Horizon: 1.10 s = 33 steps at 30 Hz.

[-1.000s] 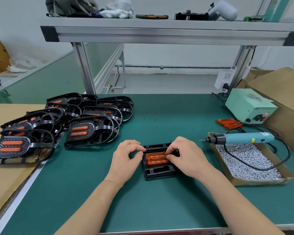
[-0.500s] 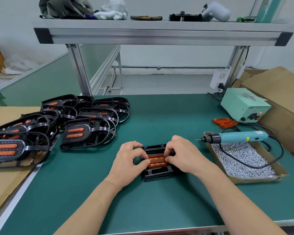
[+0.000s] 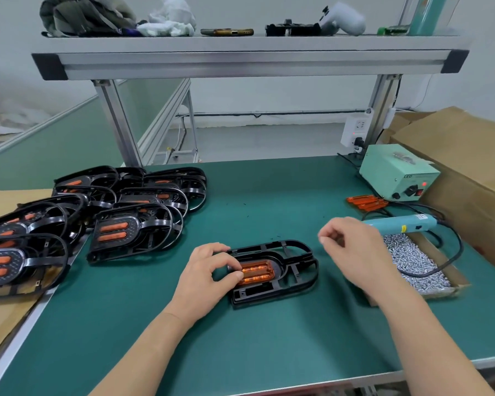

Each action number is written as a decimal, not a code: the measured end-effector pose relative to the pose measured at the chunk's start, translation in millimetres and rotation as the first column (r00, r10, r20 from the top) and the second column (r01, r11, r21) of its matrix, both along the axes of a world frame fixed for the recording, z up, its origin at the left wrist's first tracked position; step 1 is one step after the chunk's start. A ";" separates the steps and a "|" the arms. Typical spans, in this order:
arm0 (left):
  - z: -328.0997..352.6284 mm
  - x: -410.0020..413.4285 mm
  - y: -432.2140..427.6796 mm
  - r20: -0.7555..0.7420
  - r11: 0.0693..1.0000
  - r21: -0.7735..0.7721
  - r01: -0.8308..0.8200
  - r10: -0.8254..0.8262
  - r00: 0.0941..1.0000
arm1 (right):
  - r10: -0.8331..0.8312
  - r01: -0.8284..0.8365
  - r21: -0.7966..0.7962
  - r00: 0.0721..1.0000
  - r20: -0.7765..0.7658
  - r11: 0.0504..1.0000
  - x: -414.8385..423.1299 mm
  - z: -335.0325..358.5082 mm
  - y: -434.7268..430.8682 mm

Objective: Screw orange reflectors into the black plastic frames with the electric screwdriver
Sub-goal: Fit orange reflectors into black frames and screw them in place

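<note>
**Reflector sits in its frame, screws come next**

Head view: A black frame (image 3: 257, 293) lies flat on the green mat (image 3: 240, 338), right in front of the person. An orange reflector (image 3: 258, 271) sits in the middle hole of this frame. The left hand (image 3: 207, 278) is at the left end of the frame. Its curled finger and thumb pinch the left end of the orange reflector and press it down.

The right hand (image 3: 357, 252) is up in the air, to the right of the frame and not touching it. Its fingers are curled, and the thumb tip is close to a fingertip. It is too blurry to tell if a tiny thing is held there.

The electric screwdriver (image 3: 400, 225) lies behind the right hand, across the box of screws (image 3: 455, 287). No hand is on it. Many silver screws (image 3: 409, 252) fill that box. A few spare reflectors (image 3: 366, 202) lie further back, near the green power box (image 3: 397, 175).

On the left is a pile of frames (image 3: 137, 227) with orange reflectors already in them. I think those are done, but their screws are too small to see.

So many frames look finished. This one has its reflector in place, but I see no screw going in yet. I think what is left is to get a screw, pick up the screwdriver and drive it in.
</note>
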<state>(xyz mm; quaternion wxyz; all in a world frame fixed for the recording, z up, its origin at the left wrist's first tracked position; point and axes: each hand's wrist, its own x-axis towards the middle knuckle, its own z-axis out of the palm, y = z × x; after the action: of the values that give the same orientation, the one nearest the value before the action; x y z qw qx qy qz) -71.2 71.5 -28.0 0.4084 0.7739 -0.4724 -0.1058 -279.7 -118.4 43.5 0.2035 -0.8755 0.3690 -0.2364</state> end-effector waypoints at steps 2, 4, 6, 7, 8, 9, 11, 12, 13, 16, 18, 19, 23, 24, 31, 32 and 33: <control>0.4 -0.3 0.1 -0.014 1.000 -0.008 -0.001 0.001 1.000 | -0.089 0.089 -0.010 0.994 -0.066 0.996 -17.6 2.3 -11.6; 1.0 -0.8 0.2 -0.034 1.000 -0.017 -0.010 0.009 0.999 | -0.141 0.142 -0.011 0.971 -0.191 0.990 -31.8 2.0 -21.5; 1.8 -1.9 0.4 -0.040 1.000 -0.023 -0.022 0.021 0.999 | -0.149 0.157 -0.006 0.924 -0.352 0.988 -38.8 -0.8 -27.4; 2.1 -2.5 0.9 -0.035 0.999 -0.024 -0.025 0.024 0.999 | -0.136 0.146 -0.008 0.894 -0.427 0.989 -39.8 -2.8 -28.4; 2.6 -3.0 1.3 -0.031 0.999 -0.025 -0.029 0.028 0.999 | -0.121 0.133 -0.010 0.867 -0.483 0.991 -39.8 -5.2 -28.3; 3.2 -3.6 2.0 -0.030 0.999 -0.026 -0.033 0.032 0.999 | -0.110 0.123 -0.008 0.851 -0.513 0.992 -39.5 -7.5 -28.2; 4.6 -4.2 2.6 -0.029 0.999 -0.030 -0.044 0.043 0.999 | -0.093 0.109 0.001 0.850 -0.518 0.994 -39.3 -9.7 -29.4; 5.3 -4.3 2.4 -0.027 0.998 -0.033 -0.050 0.049 0.998 | -0.089 0.108 0.009 0.857 -0.508 0.994 -39.6 -9.5 -30.5; 5.8 -4.7 2.2 -0.026 0.998 -0.037 -0.055 0.054 0.998 | -0.090 0.115 0.020 0.864 -0.496 0.993 -40.1 -8.8 -31.5; 7.0 -7.2 1.3 -0.010 0.997 -0.052 -0.059 0.059 0.998 | -0.087 0.125 0.048 0.874 -0.478 0.991 -41.2 -9.5 -33.9; 7.1 -8.6 1.1 0.010 0.997 -0.055 -0.063 0.063 0.998 | -0.086 0.123 0.042 0.863 -0.499 0.992 -40.4 -12.0 -34.4; 6.9 -9.1 1.2 0.021 0.996 -0.056 -0.067 0.069 0.997 | -0.087 0.123 0.036 0.855 -0.512 0.992 -40.0 -13.3 -34.5; 5.2 -8.8 -0.1 0.080 0.991 -0.089 -0.102 0.109 0.991 | -0.092 0.133 0.050 0.871 -0.483 0.990 -40.9 -16.7 -34.5; 5.1 -9.2 -0.8 0.094 0.988 -0.103 -0.117 0.127 0.987 | -0.104 0.140 0.050 0.891 -0.443 0.989 -41.9 -16.5 -34.5; 28.1 -35.2 -13.6 0.036 0.967 -0.221 -0.131 0.142 0.989 | -0.097 0.085 0.111 0.990 0.105 0.990 -20.7 3.1 -4.4; 33.2 -42.7 -17.0 -0.019 0.968 -0.229 -0.100 0.098 0.995 | -0.066 0.037 0.161 0.981 0.180 0.986 -11.4 4.3 5.9; 37.5 -50.2 -20.4 -0.074 0.971 -0.228 -0.068 0.052 0.996 | -0.035 -0.023 0.225 0.968 0.250 0.974 -1.9 4.1 16.5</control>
<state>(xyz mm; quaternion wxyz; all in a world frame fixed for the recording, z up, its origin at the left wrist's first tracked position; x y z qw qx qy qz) -121.4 51.2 9.5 0.5142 0.7311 -0.4438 -0.0641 -281.6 -101.9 47.5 0.3462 -0.8085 0.3671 -0.3028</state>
